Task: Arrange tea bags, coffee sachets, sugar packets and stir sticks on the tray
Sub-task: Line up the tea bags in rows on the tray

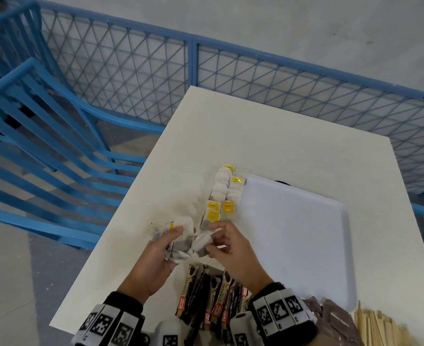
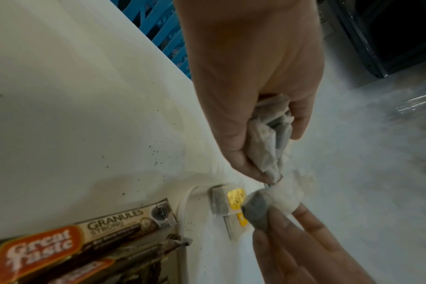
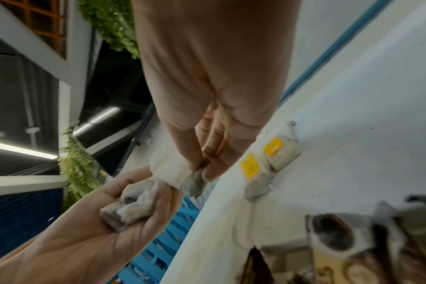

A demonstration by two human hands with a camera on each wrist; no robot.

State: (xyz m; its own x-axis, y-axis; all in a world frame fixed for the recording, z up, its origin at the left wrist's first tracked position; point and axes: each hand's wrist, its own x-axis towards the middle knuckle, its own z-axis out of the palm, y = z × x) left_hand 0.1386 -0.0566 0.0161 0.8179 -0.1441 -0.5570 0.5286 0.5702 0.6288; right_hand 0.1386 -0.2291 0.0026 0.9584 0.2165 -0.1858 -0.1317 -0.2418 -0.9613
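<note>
Soft, crumpled white paper tea bags point(image 1: 181, 239), thin enough for the dark leaf to show grey through them, fill a person's left hand point(image 1: 156, 255), while the right hand point(image 1: 230, 245) pinches another such bag. More tea bags with glossy yellow paper tags point(image 1: 224, 193) lie in rows on the smooth, matt white plastic tray point(image 1: 305, 233). Shiny brown-and-orange foil coffee sachets point(image 1: 206, 300) catch the light beside matt brown sachets point(image 1: 335, 318) and pale, bare wooden stir sticks point(image 1: 378, 328). The white table top point(image 1: 230, 126) looks smooth and matt, flecked with dark specks. Behind stands a blue painted metal mesh fence point(image 1: 230, 78) and a blue slatted chair point(image 1: 43, 136).
</note>
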